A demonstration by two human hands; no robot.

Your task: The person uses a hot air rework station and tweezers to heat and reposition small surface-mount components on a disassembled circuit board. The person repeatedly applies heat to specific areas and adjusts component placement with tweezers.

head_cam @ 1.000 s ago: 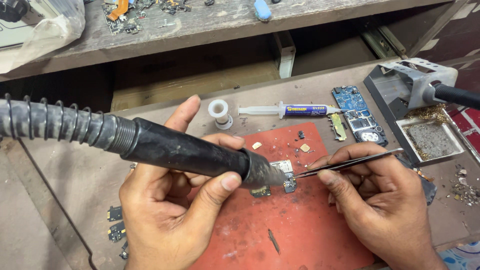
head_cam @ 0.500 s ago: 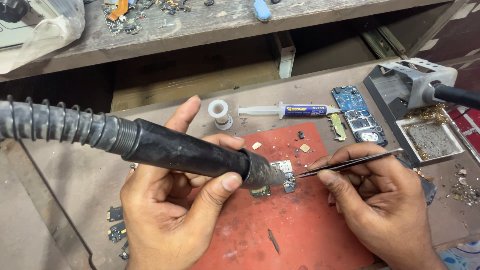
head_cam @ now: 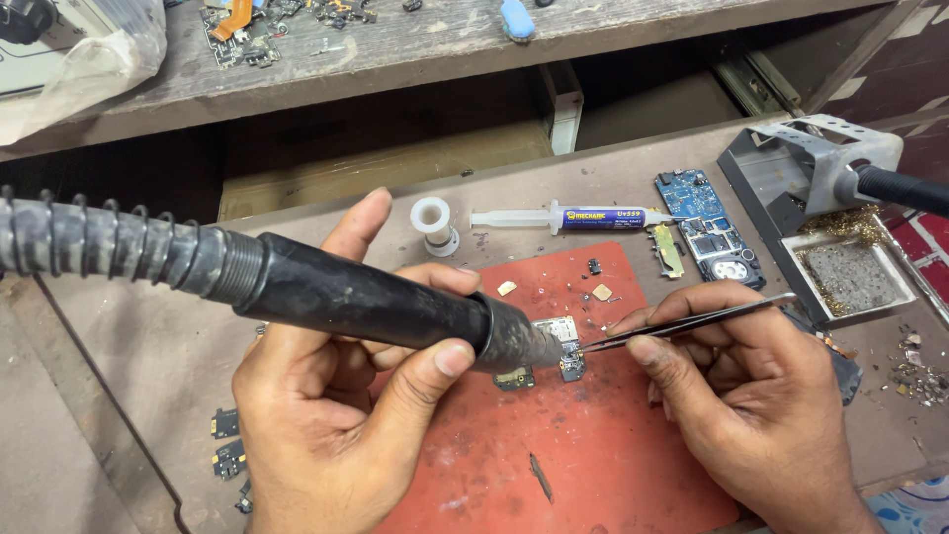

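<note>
From the head camera: left hand [head_cam: 326, 415] wrapped tight around a big black hot-air tool [head_cam: 366, 302], nozzle pointed down right at a tiny circuit board [head_cam: 561, 346] on the red mat [head_cam: 554, 465]. Right hand [head_cam: 751, 396] pinched shut on thin tweezers [head_cam: 682, 323], tips touching that same little board. Looked like the middle of the job, with small loose parts [head_cam: 601, 292] lying on the mat, and a syringe [head_cam: 563, 218], a white spool [head_cam: 433, 222] and a blue board [head_cam: 707, 222] waiting on the table [head_cam: 148, 346] behind.
</note>
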